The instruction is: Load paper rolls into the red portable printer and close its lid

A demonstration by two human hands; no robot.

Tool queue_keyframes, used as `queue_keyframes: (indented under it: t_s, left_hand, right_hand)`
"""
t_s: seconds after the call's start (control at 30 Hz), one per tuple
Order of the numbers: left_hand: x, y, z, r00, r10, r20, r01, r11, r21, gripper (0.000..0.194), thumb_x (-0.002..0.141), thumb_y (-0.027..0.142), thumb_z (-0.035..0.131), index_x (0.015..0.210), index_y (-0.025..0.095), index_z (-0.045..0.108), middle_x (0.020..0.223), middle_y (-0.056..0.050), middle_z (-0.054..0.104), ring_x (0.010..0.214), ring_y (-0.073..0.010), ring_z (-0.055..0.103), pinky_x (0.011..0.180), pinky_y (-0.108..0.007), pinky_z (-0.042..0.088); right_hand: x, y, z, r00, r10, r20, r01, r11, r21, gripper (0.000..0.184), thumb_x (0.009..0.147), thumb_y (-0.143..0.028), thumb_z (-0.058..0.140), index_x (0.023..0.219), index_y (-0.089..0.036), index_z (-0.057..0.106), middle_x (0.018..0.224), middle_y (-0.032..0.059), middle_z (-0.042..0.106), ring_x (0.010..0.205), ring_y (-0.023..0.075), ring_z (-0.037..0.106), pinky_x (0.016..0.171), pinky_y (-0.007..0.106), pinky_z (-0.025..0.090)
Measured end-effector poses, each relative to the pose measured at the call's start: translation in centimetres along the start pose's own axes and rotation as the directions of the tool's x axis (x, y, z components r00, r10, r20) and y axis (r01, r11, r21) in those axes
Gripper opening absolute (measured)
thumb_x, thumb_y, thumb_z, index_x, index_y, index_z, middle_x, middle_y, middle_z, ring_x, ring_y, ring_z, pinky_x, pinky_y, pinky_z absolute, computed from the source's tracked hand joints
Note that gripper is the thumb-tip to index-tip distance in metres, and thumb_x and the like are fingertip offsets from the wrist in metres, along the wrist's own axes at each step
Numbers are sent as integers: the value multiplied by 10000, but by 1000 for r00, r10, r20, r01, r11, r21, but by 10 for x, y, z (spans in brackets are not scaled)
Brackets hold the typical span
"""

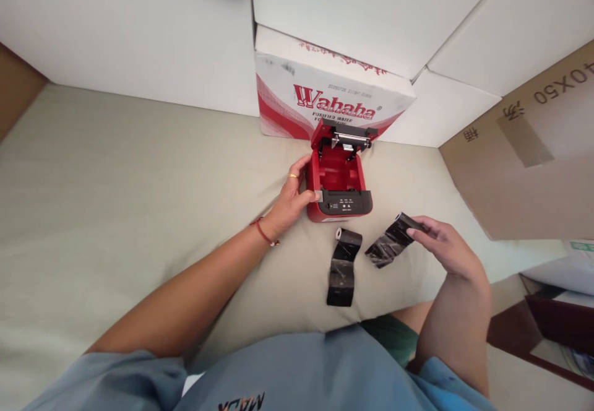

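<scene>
Wahaha box [331,98] behind open red printer [346,202]; left grip [290,202] clasped on printer's left side, right grip [439,237] pinching black roll [392,241] off printer's front-right corner, second roll [342,268] in front of printer

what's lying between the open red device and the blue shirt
In the head view, a partly unwound black roll lies on the pale cloth between them.

A red printer [338,179] stands right of centre, lid [348,134] raised; below, one black roll [342,268] lies partly unwound, and a second roll [392,239] slants rightward.
</scene>
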State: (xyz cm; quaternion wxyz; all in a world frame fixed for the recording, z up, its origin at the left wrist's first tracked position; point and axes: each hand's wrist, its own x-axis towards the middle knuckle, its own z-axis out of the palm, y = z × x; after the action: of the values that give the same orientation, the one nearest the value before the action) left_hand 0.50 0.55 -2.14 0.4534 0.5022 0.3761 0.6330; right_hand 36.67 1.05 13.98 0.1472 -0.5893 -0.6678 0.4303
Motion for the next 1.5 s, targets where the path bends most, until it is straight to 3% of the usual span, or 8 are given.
queue_keyframes:
  t_s: [0.23, 0.4, 0.57, 0.7, 0.8, 0.97, 1.2, 1.5]
  left_hand:
    - [3, -5, 0, 999, 31, -8, -32, 999, -42, 865, 872, 451, 753, 1643, 337, 379, 1781, -82, 430, 1662, -341, 415, 1382, -574, 361]
    - [2, -3, 0, 999, 25, -30, -27, 998, -50, 856, 849, 457, 777, 1621, 338, 429, 1761, -74, 469, 1656, -349, 429, 1380, -577, 366]
    - [2, -1, 1, 999, -6, -34, 3, 996, -90, 860, 830, 442, 793, 1608, 347, 440, 1740, -64, 493, 1643, -347, 445, 1374, -571, 376]
    - [2, 2, 2, 999, -24, -24, 21, 993, -119, 878, 816, 426, 804, 1605, 347, 428, 1771, -68, 452, 1664, -352, 415, 1384, -579, 358]
    - [1, 6, 3, 1000, -28, -6, 27, 993, -115, 869, 829, 414, 791, 1607, 341, 412, 1789, -74, 421, 1678, -349, 394, 1393, -576, 346]
    - [0, 5, 2, 1000, 0, 8, 0, 998, -67, 859, 868, 434, 764, 1628, 333, 375, 1790, -89, 411, 1683, -349, 384, 1390, -583, 349]
    - [1, 2, 1, 1000, 22, 2, -22, 999, -25, 841, 875, 425, 757, 1622, 333, 382, 1782, -100, 431, 1660, -339, 439, 1374, -589, 385]
    - [1, 5, 2, 1000, 1, -8, -1, 1000, -7, 838, 848, 348, 721, 1615, 312, 384, 1761, -116, 450, 1643, -350, 461, 1354, -590, 415]
  right_hand:
    - [8, 37, 37, 943, -74, -324, 6, 979, -204, 574, 903, -701, 731, 1210, -225, 825, 1263, 155, 804, 748, 217, 689, 769, 440, 618]
    - [8, 9, 98, 927, -375, -11, 363, 905, -220, 277, 1052, -418, 647, 1215, -284, 825, 1264, 106, 809, 1002, 248, 775, 872, 406, 638]
    - [9, -8, 132, 939, -304, 164, 341, 888, -309, 270, 1053, -294, 667, 1281, -255, 807, 1241, 107, 804, 1095, 267, 787, 1002, 431, 623]
    - [-3, -23, 119, 922, -239, 304, 346, 861, -373, 271, 1018, -215, 709, 1271, -251, 799, 1223, 95, 800, 1045, 252, 783, 944, 402, 624]
    - [-14, -49, 84, 813, -377, 444, 495, 849, -186, 240, 1045, -268, 712, 1269, -253, 796, 1199, 89, 805, 1012, 229, 773, 906, 365, 625]
    - [12, -104, 39, 835, -528, 157, 550, 793, -260, 294, 1028, -373, 752, 1310, -316, 814, 1200, 70, 742, 753, 171, 657, 727, 347, 582]
    - [99, -138, 85, 885, -435, 163, 426, 620, -659, 360, 970, -214, 693, 1297, -277, 830, 1083, 69, 831, 926, 279, 736, 851, 403, 559]
    - [131, -140, 113, 937, -300, 178, 314, 508, -802, 378, 974, -216, 692, 1322, -276, 829, 1157, 134, 853, 1053, 360, 767, 845, 440, 572]
